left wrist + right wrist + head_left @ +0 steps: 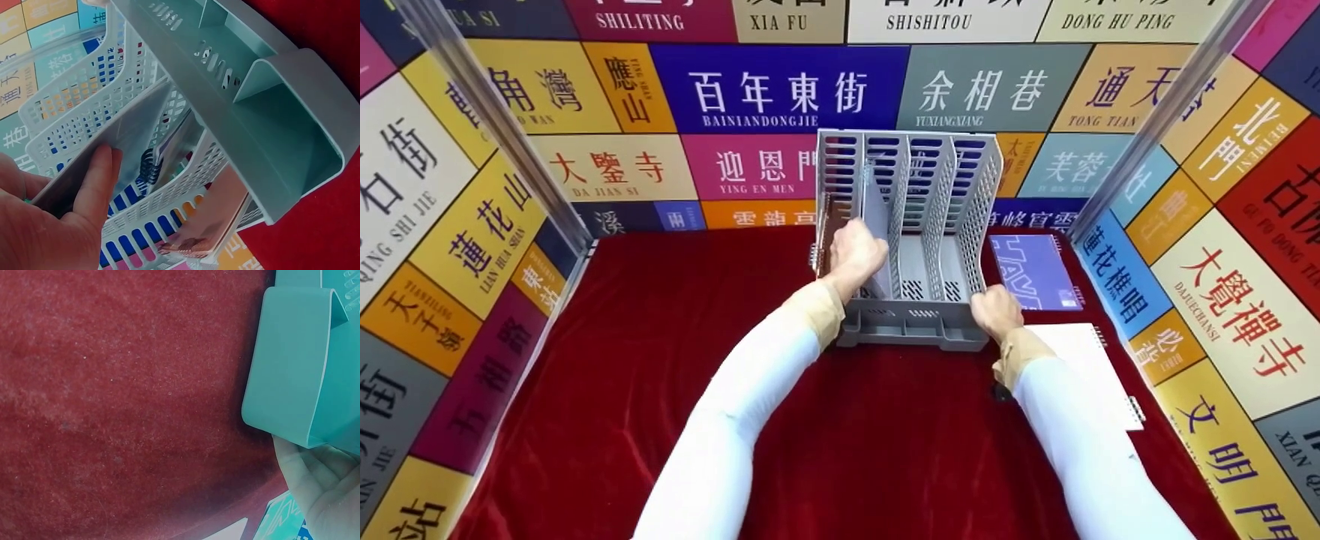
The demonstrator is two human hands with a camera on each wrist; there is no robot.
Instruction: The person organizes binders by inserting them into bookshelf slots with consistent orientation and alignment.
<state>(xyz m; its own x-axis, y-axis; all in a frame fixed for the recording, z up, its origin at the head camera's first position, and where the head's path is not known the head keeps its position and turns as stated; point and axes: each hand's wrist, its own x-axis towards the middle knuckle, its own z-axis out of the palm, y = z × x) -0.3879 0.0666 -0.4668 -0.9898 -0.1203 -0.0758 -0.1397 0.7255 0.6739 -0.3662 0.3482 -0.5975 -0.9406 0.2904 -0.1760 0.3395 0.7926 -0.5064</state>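
Note:
A grey file rack point(877, 308) with upright slots and perforated dividers stands at the back of the red cloth. My left hand point(858, 259) reaches into its second slot from the left and pinches a thin grey notebook point(132, 124) between fingers and thumb. Beside that notebook, a black spiral coil point(149, 167) shows low in the slot. A brown notebook point(835, 225) stands upright in the leftmost slot. At the rack's front right corner, my right hand point(997, 311) grips the side; in the right wrist view the rack partly hides its fingers.
Right of the rack lies a purple notebook point(1035, 274) with large lettering. A white spiral notebook point(1084, 364) lies nearer, partly behind my right forearm. Small open trays point(915, 324) run along the rack's front. Printed sign walls point(780, 90) enclose the back and sides.

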